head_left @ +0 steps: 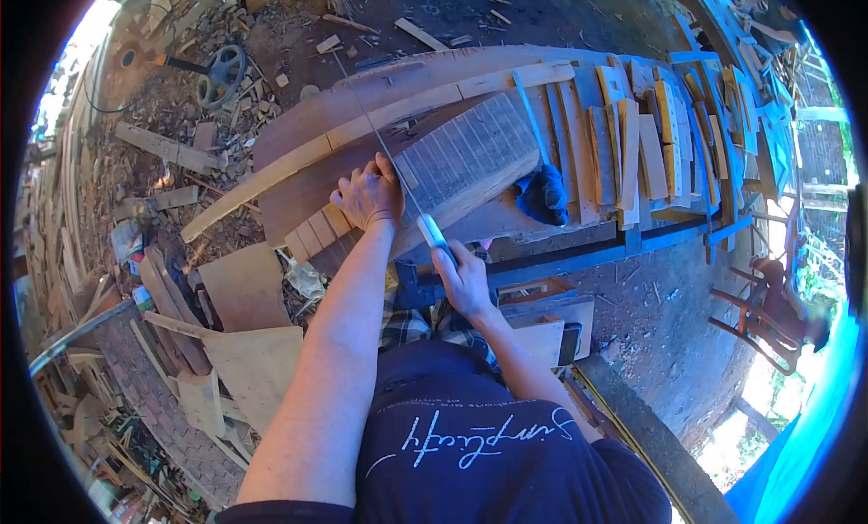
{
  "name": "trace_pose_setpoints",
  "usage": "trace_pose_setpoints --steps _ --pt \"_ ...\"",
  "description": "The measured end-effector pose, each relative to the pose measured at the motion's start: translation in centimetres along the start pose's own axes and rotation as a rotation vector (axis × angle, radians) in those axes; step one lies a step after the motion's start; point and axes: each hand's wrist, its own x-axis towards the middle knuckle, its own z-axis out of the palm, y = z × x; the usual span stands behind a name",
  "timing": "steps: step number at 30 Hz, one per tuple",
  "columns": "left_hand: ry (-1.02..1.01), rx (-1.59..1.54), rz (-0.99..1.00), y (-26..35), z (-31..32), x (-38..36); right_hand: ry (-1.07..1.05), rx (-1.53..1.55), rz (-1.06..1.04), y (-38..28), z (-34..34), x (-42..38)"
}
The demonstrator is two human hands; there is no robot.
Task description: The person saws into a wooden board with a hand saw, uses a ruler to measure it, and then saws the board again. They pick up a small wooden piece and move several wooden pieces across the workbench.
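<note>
Two hands at work on one bench, seen from above the worker's head

Item 1, saw (384,149): long thin blade with a pale handle. Its long axis runs from the handle near the body, up and away across the bench, slanting slightly left; the far tip reaches past the curved planks. The blade lies on the left edge of the block.

Item 2, right hand (463,280): fingers closed round the saw handle, at the near end of the tool, just off the bench's front edge. This is the hand on the tool itself.

Item 3, left hand (366,194): laid knuckles-up on the wood, fingers curled and pressed down, just left of the blade and touching the block's near left corner. Holds nothing loose; it steadies. The blade passes close beside its fingertips, so the cut line lies to the right of those fingers.

Item 4, block (466,158): grey slab with parallel lines marked across its face, lying tilted on the bench, long axis running up to the right, roughly crosswise to the saw.

Item 5, planks (362,108): long curved boards beneath and behind the block.

Item 6, slats (633,144): many short strips laid side by side on the bench, well to the right.

Item 7, dark cloth (542,194): bundled just right of the block.

Item 8, offcuts (249,293): flat scraps on the ground at left
</note>
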Motion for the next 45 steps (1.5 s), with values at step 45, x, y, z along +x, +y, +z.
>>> trace_pose_setpoints --steps 45 --pt "-0.104 0.037 0.006 -0.2 -0.2 -0.2 -0.047 -0.030 0.052 1.2 -3.9 -9.0"
